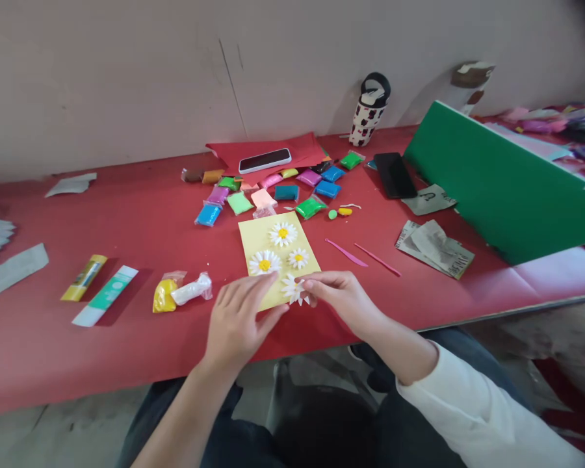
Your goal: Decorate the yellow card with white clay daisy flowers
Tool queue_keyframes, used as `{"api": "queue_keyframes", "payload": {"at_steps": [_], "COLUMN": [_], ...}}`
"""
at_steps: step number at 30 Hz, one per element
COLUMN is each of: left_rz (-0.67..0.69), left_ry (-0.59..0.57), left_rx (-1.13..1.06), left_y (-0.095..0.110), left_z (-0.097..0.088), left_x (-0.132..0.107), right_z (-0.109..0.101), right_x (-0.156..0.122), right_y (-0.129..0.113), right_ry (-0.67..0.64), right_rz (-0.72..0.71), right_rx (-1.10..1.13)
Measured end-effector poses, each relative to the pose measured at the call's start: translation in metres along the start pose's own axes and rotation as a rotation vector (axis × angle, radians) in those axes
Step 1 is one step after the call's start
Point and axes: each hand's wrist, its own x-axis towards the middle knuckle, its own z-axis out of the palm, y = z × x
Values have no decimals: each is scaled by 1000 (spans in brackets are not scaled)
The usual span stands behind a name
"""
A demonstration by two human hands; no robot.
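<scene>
A pale yellow card [273, 300] lies on the red table in front of me, bearing white clay daisies. Three daisies have yellow centres: the top daisy [283, 234], the left daisy [264, 262] and a smaller right daisy [298, 259]. On the bottom daisy [292, 289], no yellow centre shows, as fingers partly cover it. My left hand [240, 318] rests along the card's left edge, thumb and fingers apart, holding nothing. At the bottom daisy's right side, my right hand [344, 300] is pinched closed; whatever its fingertips grip is hidden.
Several coloured clay packets [286, 192] lie behind the card. Pink modelling tools [346, 252] are to its right, a yellow clay bag [164, 296] and glue stick [84, 277] to its left. Farther off are phones [265, 160], a tumbler [368, 114] and a green board [497, 188].
</scene>
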Motion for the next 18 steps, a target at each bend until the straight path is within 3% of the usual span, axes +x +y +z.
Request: {"api": "queue_keyframes", "payload": {"at_steps": [4,8,11,14,18], "left_rz": [77,-43,-113,-160,-340], "left_ry": [66,141,187,158,53], "left_rx": [-303,-565,-610,-572,-684], "left_y": [23,33,36,38,42], "left_z": [16,21,25,28,29], "left_x": [14,24,28,31,36], "right_z": [-1,-6,-6,-5,-8], "right_x": [-3,-2,-1,1,2], "right_y": [2,1,0,0,-3], "right_ry": [-99,-50,-77,-37,118], "right_rz": [19,34,42,34,-50], "right_rx": [-5,46,96,99,96]}}
